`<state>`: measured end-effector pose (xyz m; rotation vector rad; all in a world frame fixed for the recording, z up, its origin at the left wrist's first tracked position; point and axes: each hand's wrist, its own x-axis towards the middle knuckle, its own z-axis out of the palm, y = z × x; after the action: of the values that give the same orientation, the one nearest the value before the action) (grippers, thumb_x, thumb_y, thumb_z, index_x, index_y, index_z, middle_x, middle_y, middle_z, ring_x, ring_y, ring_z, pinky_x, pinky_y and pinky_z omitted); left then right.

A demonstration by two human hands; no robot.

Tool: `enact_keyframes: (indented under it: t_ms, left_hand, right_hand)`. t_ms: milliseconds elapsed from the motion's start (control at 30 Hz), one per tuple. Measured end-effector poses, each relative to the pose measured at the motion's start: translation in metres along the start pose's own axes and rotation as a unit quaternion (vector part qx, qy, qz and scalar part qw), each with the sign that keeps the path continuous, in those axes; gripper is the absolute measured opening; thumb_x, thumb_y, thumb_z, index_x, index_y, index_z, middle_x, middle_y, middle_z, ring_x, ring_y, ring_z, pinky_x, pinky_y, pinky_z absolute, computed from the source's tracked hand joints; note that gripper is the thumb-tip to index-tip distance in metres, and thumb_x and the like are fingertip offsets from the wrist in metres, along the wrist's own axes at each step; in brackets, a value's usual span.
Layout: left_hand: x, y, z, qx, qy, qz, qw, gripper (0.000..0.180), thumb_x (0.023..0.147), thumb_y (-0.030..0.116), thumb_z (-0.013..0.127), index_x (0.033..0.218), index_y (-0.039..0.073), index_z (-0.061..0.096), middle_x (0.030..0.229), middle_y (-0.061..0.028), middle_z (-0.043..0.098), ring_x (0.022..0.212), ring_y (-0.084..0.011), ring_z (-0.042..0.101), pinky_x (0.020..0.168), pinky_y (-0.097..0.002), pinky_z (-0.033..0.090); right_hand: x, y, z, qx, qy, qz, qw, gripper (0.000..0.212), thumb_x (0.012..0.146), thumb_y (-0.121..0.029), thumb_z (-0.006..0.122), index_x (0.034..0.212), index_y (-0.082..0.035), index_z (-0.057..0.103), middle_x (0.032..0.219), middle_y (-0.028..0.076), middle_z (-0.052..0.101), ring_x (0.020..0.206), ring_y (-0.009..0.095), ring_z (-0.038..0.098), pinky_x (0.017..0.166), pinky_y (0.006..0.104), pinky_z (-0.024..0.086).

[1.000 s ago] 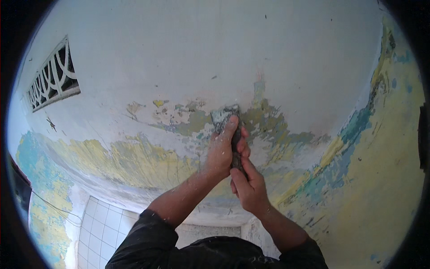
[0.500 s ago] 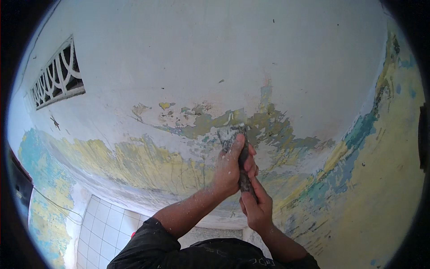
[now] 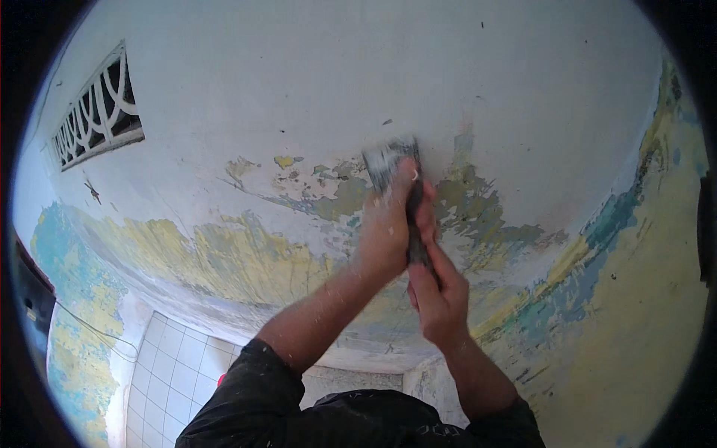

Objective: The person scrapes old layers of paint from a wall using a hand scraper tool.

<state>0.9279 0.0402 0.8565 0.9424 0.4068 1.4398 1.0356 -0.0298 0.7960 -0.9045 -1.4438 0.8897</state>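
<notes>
Both my hands are closed on one scraper (image 3: pixel 382 166), a wide flat blade smeared white, on a dark handle. My left hand (image 3: pixel 388 231) grips it high up, the thumb lying along the base of the blade. Lower down, my right hand (image 3: pixel 439 295) wraps the end of the handle. The blade lies against the wall (image 3: pixel 314 82), at the upper border of a patch where white paint is gone and grey-green and yellow layers (image 3: pixel 467 205) show. Motion blurs the blade and left hand a little, and white specks dot my left forearm.
A white vent grille (image 3: pixel 101 112) is set in the wall at upper left. Peeling yellow and blue paint covers the side wall (image 3: pixel 635 299) on the right. White floor tiles (image 3: pixel 175 366) lie below left, near a thin cable (image 3: pixel 89 336) and a dark door (image 3: pixel 33 313).
My hands have pushed the scraper up the wall, from the grey-green patch to its upper edge against the white paint. Both arms reach higher, and the view has shifted slightly.
</notes>
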Motion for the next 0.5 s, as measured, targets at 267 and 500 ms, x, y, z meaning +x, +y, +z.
enact_keyframes:
  t_ms: [267,500]
  left_hand:
    - [-0.026,-0.026,-0.019,-0.097,-0.019,-0.088,0.991,0.047,0.099,0.049,0.05,0.087,0.004,0.056,0.053,-0.0027,0.044,0.044,-0.0162,0.045,0.05,-0.0336,0.043]
    - [-0.024,-0.037,-0.015,-0.065,-0.046,-0.11,0.991,0.05,0.101,0.05,0.046,0.086,0.003,0.057,0.052,-0.0038,0.048,0.044,-0.0176,0.05,0.056,-0.0358,0.049]
  right_hand:
    - [-0.038,0.016,-0.006,0.021,-0.051,0.023,0.998,0.051,0.097,-0.01,0.051,0.143,0.005,0.037,0.091,0.004,0.06,0.076,0.006,0.05,0.069,0.0214,0.042]
    - [-0.051,0.02,0.003,0.152,-0.002,0.039,0.988,0.057,0.096,-0.007,0.047,0.149,0.001,0.026,0.078,-0.001,0.051,0.062,0.004,0.043,0.058,0.0213,0.036]
